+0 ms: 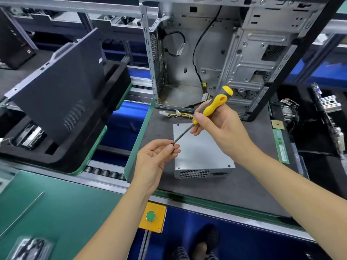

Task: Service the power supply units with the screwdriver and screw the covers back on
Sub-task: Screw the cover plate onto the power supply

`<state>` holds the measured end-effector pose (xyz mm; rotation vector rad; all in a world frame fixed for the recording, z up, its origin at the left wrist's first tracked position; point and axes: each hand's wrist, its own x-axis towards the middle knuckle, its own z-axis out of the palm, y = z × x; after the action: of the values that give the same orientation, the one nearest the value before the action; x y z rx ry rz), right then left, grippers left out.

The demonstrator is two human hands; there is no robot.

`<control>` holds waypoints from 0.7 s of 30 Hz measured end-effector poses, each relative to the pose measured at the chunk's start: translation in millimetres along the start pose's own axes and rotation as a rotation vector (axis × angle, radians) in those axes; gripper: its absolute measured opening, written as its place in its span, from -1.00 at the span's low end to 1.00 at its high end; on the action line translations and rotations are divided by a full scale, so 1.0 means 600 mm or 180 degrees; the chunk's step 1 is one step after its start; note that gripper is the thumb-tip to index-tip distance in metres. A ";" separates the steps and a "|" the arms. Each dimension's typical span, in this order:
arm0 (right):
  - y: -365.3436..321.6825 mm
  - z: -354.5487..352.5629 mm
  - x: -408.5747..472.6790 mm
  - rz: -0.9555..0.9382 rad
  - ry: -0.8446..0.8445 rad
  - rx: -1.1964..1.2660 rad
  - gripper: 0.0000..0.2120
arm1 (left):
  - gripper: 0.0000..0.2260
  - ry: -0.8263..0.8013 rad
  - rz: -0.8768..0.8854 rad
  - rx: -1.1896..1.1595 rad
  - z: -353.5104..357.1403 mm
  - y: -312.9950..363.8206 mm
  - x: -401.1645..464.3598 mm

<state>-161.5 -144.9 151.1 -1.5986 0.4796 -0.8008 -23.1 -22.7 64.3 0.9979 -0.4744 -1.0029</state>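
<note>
The power supply (201, 152), a plain box of dull sheet metal with a mesh vent on its near face, lies flat on the dark tabletop (216, 192) at the centre of the frame, cover on. Above it the right hand (217, 124) has its grip curled round the screwdriver (208, 113), yellow moulded handle up, thin dark shaft slanting down-left. The left hand (159, 156) pinches something tiny and dark at the tip, probably a screw (173, 144), though it is too small to be sure. Screw heads show at the cover's two near corners and its far-left one.

The screw could slip from the tip and roll off the tabletop, since it hangs in mid-air on a narrow point. Behind stands an open computer case (216, 53) of stamped grey steel; at left a matte black panel (62, 81) leans in a foam tray (56, 158).
</note>
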 end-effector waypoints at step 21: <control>0.005 -0.002 -0.012 0.0018 -0.0086 -0.0237 -0.95 | -0.83 0.0054 0.0630 0.1106 0.008 -0.016 -0.012</control>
<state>-166.7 -141.0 146.5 -1.6740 0.4992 -0.7638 -34.6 -20.5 58.8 1.2404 -0.7355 -0.7471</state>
